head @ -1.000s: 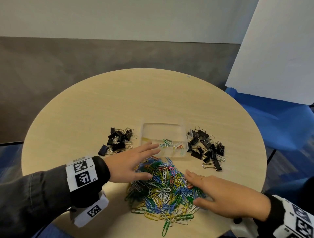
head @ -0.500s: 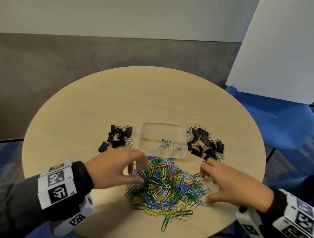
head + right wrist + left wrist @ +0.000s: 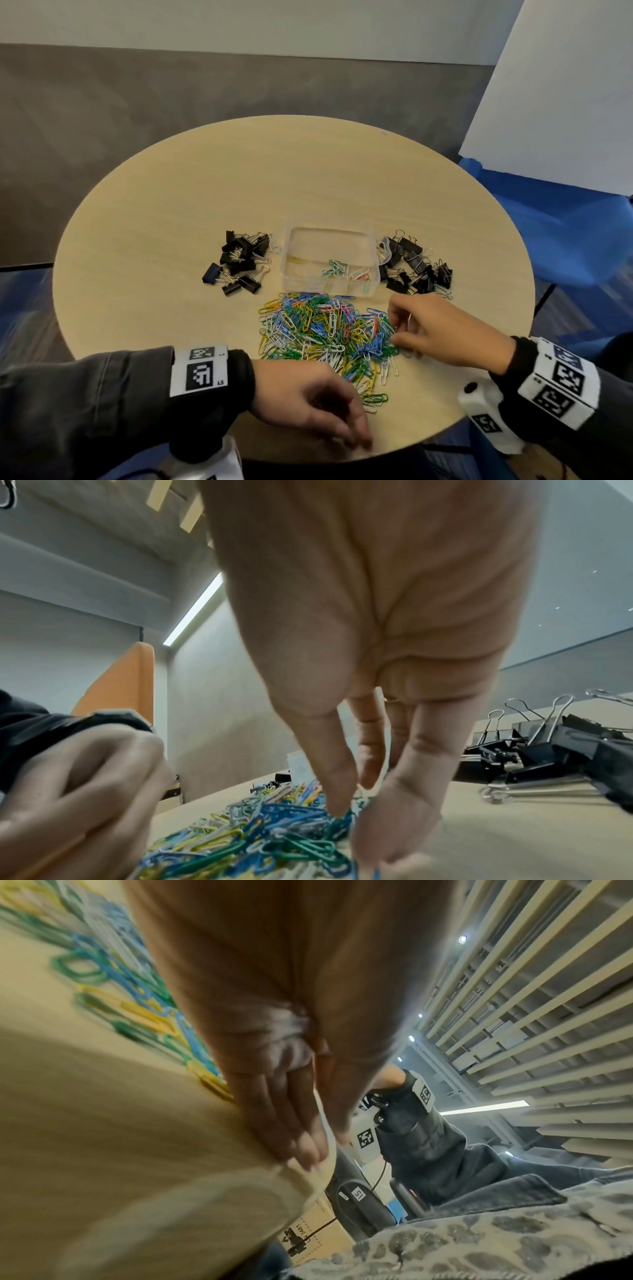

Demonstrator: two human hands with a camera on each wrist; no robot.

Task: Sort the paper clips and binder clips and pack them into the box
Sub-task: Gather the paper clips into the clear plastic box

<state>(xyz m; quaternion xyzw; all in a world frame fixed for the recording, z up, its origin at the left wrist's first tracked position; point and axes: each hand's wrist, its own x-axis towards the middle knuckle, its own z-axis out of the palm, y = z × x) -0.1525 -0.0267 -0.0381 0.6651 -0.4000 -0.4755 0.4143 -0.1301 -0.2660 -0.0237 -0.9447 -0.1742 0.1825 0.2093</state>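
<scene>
**Ana:** Round wooden table (image 3: 239, 192), grey wall behind. Where do things stand?

**Ben:** Coloured paper clips (image 3: 329, 329) lie heaped at the near edge, just in front of the clear plastic box (image 3: 329, 240), which holds only a few so far. Black binder clips sit in two piles, one left of the box (image 3: 239, 260) and one right (image 3: 416, 263).

**Ana:** And the hands?

**Ben:** The right hand (image 3: 442, 332) has its fingers (image 3: 339, 785) bent down into the heap's right edge, thumb closing toward them on some clips. The left hand (image 3: 308, 404) rests at the table's near rim, fingers loosely curled, holding nothing I can see.

**Ana:** Advice?

**Ben:** I'd bring the left in as a wall, rake a bunch against it, lift low, and release inside the box, since loose clips tangle and trail.
</scene>
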